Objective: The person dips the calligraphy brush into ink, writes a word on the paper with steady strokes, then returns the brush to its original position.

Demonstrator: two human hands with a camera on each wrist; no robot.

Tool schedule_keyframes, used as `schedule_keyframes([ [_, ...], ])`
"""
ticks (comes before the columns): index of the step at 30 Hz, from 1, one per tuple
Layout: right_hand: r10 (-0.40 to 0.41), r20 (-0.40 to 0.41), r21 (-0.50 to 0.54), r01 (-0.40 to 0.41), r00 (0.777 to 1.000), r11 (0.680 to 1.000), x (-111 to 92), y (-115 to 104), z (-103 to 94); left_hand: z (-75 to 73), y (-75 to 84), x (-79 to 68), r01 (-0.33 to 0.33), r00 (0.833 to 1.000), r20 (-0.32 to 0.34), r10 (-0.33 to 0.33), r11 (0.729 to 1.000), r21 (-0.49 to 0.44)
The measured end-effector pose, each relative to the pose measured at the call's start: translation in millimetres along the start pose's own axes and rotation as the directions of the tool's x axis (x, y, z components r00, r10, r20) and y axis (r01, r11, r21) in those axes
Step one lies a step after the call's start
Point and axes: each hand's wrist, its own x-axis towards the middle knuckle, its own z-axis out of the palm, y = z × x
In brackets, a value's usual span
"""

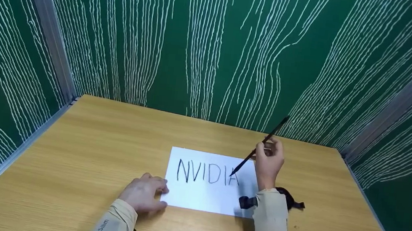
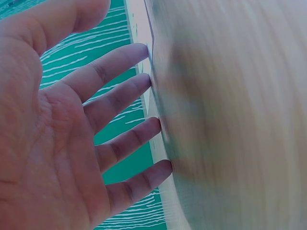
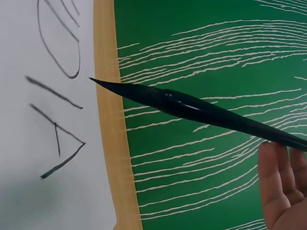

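A white sheet of paper [image 1: 201,199] lies on the wooden table, with "NVIDIA" in dark strokes across its upper half. My right hand [image 1: 270,162] pinches a black calligraphy brush [image 1: 249,157] over the paper's right side. The brush slants, its pointed tip by the last letters; in the right wrist view the dark tip of the brush [image 3: 187,105] appears lifted off the sheet. My left hand [image 1: 144,193] rests at the paper's left edge, thumb and fingers spread. From the left wrist, that hand [image 2: 72,129] shows extended fingers with fingertips touching down and nothing gripped.
Bare wooden table [image 1: 91,149] surrounds the sheet. Green panels [image 1: 174,51] with wavy white lines stand behind and at both sides, joined by grey metal posts [image 1: 47,18]. A black strap with a small device [image 1: 248,202] sits on the right wrist.
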Motion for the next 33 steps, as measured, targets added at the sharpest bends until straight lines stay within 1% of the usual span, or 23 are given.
schedule_keyframes([
  [3,0.032,0.027,-0.009,-0.032,0.999,0.999,3,2,0.8,-0.3,0.8,0.1,0.002,1.000,0.000,-0.002,1.000,-0.005],
  [9,0.036,0.099,-0.003,-0.036,0.994,0.999,3,-1,3.3,2.1,0.0,1.3,-0.015,1.000,-0.022,0.015,1.000,0.004],
  [12,0.053,0.138,-0.004,-0.053,0.989,0.999,2,-2,4.5,3.3,-0.7,2.0,-0.022,0.999,-0.030,0.023,1.000,0.015],
  [14,0.073,0.153,-0.032,-0.069,0.986,0.997,2,-3,4.9,3.3,-0.9,2.0,-0.013,1.000,-0.023,0.014,1.000,0.015],
  [18,0.089,0.164,-0.070,-0.079,0.982,0.994,1,-3,3.3,2.6,-1.5,1.4,0.002,1.000,-0.009,-0.002,1.000,0.012],
  [25,0.086,0.194,-0.145,-0.058,0.977,0.988,11,3,-8.9,2.0,-1.0,1.5,0.005,1.000,-0.007,-0.005,1.000,0.008],
  [33,0.112,0.228,-0.216,-0.062,0.967,0.974,31,-9,-33.6,1.5,-1.2,0.6,0.001,1.000,-0.012,-0.001,1.000,-0.004],
])
